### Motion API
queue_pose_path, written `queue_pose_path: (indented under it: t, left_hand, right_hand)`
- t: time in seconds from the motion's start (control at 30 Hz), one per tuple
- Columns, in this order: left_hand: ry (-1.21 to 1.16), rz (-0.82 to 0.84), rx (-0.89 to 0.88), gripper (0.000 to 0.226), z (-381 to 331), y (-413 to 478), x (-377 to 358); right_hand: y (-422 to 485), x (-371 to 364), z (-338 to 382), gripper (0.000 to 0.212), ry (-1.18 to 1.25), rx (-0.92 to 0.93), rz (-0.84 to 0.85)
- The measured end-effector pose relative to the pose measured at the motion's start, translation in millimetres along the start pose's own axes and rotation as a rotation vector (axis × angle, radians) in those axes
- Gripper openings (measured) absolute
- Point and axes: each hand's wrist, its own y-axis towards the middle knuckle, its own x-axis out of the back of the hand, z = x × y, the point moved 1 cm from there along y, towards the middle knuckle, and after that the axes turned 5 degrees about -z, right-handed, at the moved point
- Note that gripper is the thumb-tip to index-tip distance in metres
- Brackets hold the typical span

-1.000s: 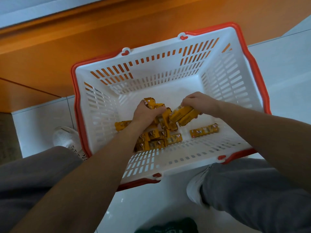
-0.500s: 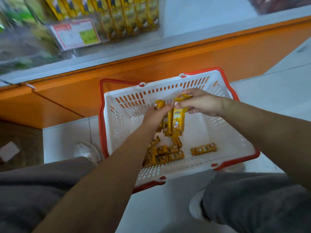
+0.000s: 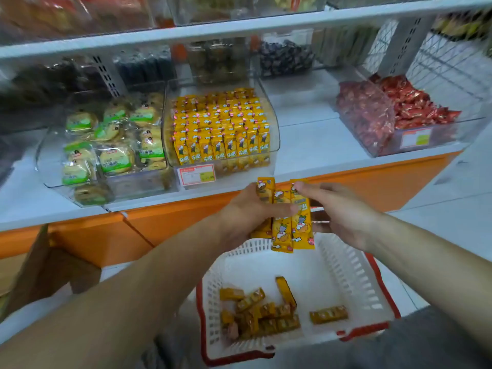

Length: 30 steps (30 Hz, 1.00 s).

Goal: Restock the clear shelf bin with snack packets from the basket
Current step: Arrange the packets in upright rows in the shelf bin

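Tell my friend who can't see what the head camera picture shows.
A left hand and right hand hold yellow packets above a white basket, in front of a clear bin full of the same snack. More packets lie in the basket.

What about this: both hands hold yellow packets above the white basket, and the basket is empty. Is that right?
Not quite: the head view shows the basket is not empty; loose packets lie on its floor. The left hand and right hand do hold yellow packets above it.
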Motion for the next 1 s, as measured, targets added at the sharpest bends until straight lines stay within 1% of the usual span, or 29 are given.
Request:
queue_pose_path:
  t: [0.07, 0.1, 0.13, 0.23, 0.3, 0.4, 0.47, 0.53, 0.63, 0.7, 0.83, 1.0]
  left_hand:
    - [0.024, -0.090, -0.051, 0.060, -7, -12, 9]
    - [0.023, -0.124, -0.080, 0.061, -8, -16, 14]
    - [0.007, -0.153, -0.103, 0.060, -7, -19, 18]
    - [-0.072, -0.207, -0.169, 0.054, -9, -24, 29]
    - [-0.101, -0.224, -0.194, 0.054, -15, -23, 33]
    - [-0.134, -0.235, -0.198, 0.061, -20, -21, 37]
    - [-0.141, -0.249, -0.193, 0.061, -21, -20, 39]
    - [-0.157, -0.264, -0.192, 0.058, -22, -18, 41]
    - [-0.192, -0.276, -0.184, 0.054, -27, -16, 45]
    - [-0.217, -0.289, -0.184, 0.053, -31, -15, 47]
    - [-0.237, -0.326, -0.207, 0.053, -42, -16, 56]
    - [-0.212, -0.349, -0.194, 0.068, -51, -21, 69]
  right_hand:
    - [-8, -12, 7, 0.071, 0.060, 0.010, 0.000]
    - [-10, -19, 10, 0.079, 0.084, 0.019, -0.008]
    - [-10, -26, 14, 0.083, 0.098, 0.029, -0.019]
    - [-7, -44, 24, 0.074, 0.131, 0.072, -0.051]
    - [-2, -49, 29, 0.070, 0.164, 0.104, -0.071]
    - [6, -52, 31, 0.076, 0.194, 0.136, -0.088]
    - [10, -55, 31, 0.079, 0.196, 0.150, -0.070]
    - [13, -58, 32, 0.071, 0.201, 0.160, -0.032]
    - [20, -58, 35, 0.039, 0.264, 0.141, 0.018]
    - [24, -55, 37, 0.026, 0.305, 0.131, 0.018]
    - [27, -50, 41, 0.027, 0.300, 0.160, 0.037]
    - [26, -44, 44, 0.026, 0.303, 0.175, 0.048]
